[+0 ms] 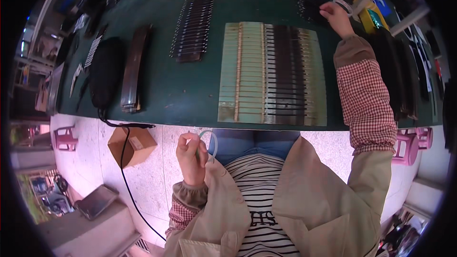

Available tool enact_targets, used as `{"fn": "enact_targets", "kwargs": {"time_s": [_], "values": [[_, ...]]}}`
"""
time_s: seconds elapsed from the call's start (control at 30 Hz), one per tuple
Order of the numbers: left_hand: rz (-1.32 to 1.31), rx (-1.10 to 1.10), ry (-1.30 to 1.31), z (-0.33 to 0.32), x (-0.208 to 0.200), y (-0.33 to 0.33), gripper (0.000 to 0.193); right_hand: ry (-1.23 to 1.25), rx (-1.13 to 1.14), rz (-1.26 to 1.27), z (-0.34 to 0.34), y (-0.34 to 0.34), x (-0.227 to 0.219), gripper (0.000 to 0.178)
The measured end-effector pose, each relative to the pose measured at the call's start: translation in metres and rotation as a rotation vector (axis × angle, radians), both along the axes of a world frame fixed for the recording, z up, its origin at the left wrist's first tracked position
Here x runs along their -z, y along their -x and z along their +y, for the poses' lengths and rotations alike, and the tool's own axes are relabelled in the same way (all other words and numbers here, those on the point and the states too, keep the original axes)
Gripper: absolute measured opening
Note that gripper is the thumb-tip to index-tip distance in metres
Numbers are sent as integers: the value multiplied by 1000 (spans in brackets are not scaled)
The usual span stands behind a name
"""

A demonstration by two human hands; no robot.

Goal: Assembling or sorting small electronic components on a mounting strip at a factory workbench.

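Note:
My left hand (191, 159) is raised just off the near table edge, its fingers curled. A thin pale loop (214, 145) sticks out from between its fingers. My right hand (336, 17) reaches to the far right of the table, thumb and fingers pinched together beside a dark cluster of small parts with shiny ends (308, 7). What sits between those fingertips is too small to tell. Another pale ring (342, 5) shows against the back of that hand. In front of me lies a light green slotted board (250, 71), with dark strips (289, 74) and a row of thin metal leads across it.
Left of the board lie a dark strip with wire-ended parts (193, 28), a long brown bar stack (135, 69) and a black padded object (106, 74) with a cable. Yellow and red bins (369, 19) stand at right. A cardboard box (132, 146) sits on the floor.

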State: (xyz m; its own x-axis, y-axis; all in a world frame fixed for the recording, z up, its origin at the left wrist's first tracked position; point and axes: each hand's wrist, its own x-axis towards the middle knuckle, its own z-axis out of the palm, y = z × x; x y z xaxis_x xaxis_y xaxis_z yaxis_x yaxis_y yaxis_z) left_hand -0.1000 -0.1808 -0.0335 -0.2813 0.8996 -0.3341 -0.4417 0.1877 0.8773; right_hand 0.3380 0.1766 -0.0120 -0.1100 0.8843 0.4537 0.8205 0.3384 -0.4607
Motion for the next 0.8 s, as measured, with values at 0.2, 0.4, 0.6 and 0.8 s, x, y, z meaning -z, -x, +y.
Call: {"fn": "enact_targets", "kwargs": {"time_s": [0.2,0.4,0.6,0.8], "values": [[-181,143,12,14,-45,-27,4,15,-26,52,-42,11,-48,17],[-133,415,25,26,-60,-83,4,506,-145,583,-135,84,-89,16],[-165,555,68,40,-54,-105,7,989,-301,705,-242,122,-87,18],[-166,631,21,41,-53,-111,9,815,-423,664,-268,135,-64,11]]}}
